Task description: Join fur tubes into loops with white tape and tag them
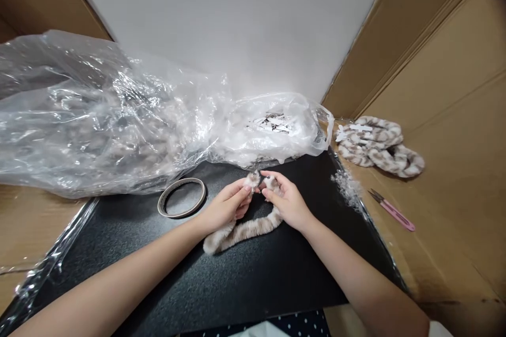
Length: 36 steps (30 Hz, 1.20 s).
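Note:
Over the black work surface [166, 268], a furry beige-and-white strip [253, 228] hangs in a loop between my hands. My left hand [229, 202] pinches one fluffy end of it. The other end is gripped in my right hand [288, 202], with the fingertips of both hands close together. A small dark bit shows at the tip on the right; what it is I cannot make out. The lower part of the loop lies on the black surface.
Behind my hands lie a large clear plastic bag [98, 131] of furry pieces and a smaller whitish bag [272, 126]. A ring-shaped roll [182, 198] sits left. On the right are spotted furry loops [379, 145], pink thread snips [393, 211] and clear plastic scraps [348, 187]. Cardboard [446, 89] walls surround this.

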Tool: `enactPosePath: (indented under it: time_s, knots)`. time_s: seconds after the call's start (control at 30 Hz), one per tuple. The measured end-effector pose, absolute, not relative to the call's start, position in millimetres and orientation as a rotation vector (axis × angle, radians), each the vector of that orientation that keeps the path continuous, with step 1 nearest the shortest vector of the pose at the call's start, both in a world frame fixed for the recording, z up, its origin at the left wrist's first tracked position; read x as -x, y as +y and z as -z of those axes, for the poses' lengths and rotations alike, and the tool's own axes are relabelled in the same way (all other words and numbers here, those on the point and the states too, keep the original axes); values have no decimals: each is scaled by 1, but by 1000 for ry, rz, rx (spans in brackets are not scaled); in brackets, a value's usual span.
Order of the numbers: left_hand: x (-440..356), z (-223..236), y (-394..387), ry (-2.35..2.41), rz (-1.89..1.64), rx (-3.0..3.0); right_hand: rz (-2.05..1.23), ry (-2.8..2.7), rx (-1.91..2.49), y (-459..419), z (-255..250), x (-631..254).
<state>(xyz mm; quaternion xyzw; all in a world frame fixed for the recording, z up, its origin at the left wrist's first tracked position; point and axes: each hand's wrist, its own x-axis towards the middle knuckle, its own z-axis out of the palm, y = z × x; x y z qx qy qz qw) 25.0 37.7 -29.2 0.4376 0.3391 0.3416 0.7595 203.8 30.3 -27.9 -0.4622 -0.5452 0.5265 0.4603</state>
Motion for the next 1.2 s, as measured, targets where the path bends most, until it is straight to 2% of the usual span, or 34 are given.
enactPosePath:
  time_s: [0.1, 0.27, 0.43, 0.63, 0.87, 1.07, 1.13, 1.2]
  knots:
    - [-23, 31, 41, 741, -764, -846, -1114, -1449, 1200, 29, 31, -205]
    - [-23, 27, 44, 739, -899, -740, -1267, -1348, 1129, 31, 33, -207]
    - [-28, 25, 38, 853, -1055, -874, -1064, -1341, 1204, 34, 28, -214]
    - [-25, 23, 34, 797, -953, -856, -1187, -1105, 1209, 37, 25, -220]
    - [-21, 27, 37, 895, -924, -1182, -1064, -940, 1025, 46, 11, -237]
    - [-24, 22, 20, 1241, -1145, -1940, -1086, -1157, 967, 37, 1, -218]
    - [-30, 19, 12, 1115, -1148, -1888, -1120, -1318, 983, 26, -4, -202]
    - [-36, 18, 6, 911, -1064, -1604, -1022, -1585, 1013, 17, -11, -187]
